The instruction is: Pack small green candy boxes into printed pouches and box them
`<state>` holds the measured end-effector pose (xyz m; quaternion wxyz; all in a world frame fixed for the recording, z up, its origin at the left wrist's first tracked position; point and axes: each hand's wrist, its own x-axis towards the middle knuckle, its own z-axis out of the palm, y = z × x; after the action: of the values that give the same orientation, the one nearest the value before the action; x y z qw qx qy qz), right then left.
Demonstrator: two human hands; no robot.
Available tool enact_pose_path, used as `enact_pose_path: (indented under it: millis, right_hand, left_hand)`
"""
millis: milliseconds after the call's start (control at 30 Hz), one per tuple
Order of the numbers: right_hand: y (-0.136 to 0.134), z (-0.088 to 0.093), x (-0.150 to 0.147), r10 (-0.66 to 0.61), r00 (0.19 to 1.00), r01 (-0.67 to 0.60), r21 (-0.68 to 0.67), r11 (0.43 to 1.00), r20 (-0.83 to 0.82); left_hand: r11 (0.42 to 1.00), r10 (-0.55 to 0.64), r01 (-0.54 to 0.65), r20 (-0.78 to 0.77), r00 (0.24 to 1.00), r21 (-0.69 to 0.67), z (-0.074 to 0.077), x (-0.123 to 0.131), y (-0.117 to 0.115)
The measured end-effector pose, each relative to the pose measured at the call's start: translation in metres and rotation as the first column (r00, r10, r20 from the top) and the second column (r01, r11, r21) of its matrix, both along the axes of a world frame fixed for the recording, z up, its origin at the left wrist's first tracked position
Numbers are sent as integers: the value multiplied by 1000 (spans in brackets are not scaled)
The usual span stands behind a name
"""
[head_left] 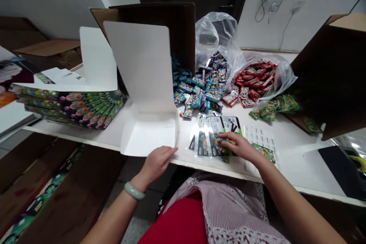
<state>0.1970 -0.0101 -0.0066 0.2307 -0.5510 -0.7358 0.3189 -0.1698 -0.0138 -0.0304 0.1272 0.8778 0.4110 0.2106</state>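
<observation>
Right hand (238, 146) has a few packets (219, 145) pinched at about 1 o'clock, fingers together; left hand (157, 164) sits open against the white box (148, 135). Looks like a bump could tip that flimsy box, and a loose pinch could drop packets.

Black-and-green printed packets (204, 145)

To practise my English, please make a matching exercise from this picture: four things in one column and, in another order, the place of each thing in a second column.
Things:
1. Left hand
2. Right hand
3. Pale green bangle
4. Red packets

Places:
A. In a clear plastic bag
B. Around a wrist
C. At the edge of a white cardboard box
D. On printed packets

Pairs: 1-C, 2-D, 3-B, 4-A
</observation>
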Motion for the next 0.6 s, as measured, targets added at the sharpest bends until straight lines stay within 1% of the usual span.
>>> enact_pose_path:
  millis: [167, 267, 333, 400, 467, 500, 533, 567, 600]
  right_hand:
    - [50, -8, 0, 3, 982, -10, 34, 999, 189]
    - [80, -8, -9, 42, 963, -60, 60, 996, 265]
    - [95, -7, -14, 71, 943, -95, 59, 994, 326]
    - [104, -6, -18, 93, 916, -116, 36, 993, 390]
    - [110, -4, -21, 113, 885, -128, 3, 992, 451]
    - [112, -3, -23, 122, 869, -131, -14, 991, 479]
    - [114, -1, -25, 127, 854, -131, -28, 991, 504]
    - [115, 0, -27, 129, 840, -127, -39, 991, 527]
    - [116, 1, -30, 127, 828, -121, -47, 992, 546]
  left_hand:
    - [997, 24, -21, 31, 999, -70, 5, -10, 14]
    - [992, 69, -67, 22, 997, -106, 7, -19, 17]
    - [992, 81, -79, 14, 997, -94, 8, -25, 14]
    - [994, 112, -111, 29, 993, -22, 11, -24, 12]
    - [982, 168, -175, 91, 982, 74, 15, -9, 12]
    - [974, 190, -204, 141, 972, 96, 16, 5, 13]
    - [973, 195, -215, 193, 961, 83, 17, 23, 15]
    - [980, 183, -195, 243, 953, 27, 17, 44, 18]
    - [988, 153, -139, 280, 948, -71, 16, 68, 22]
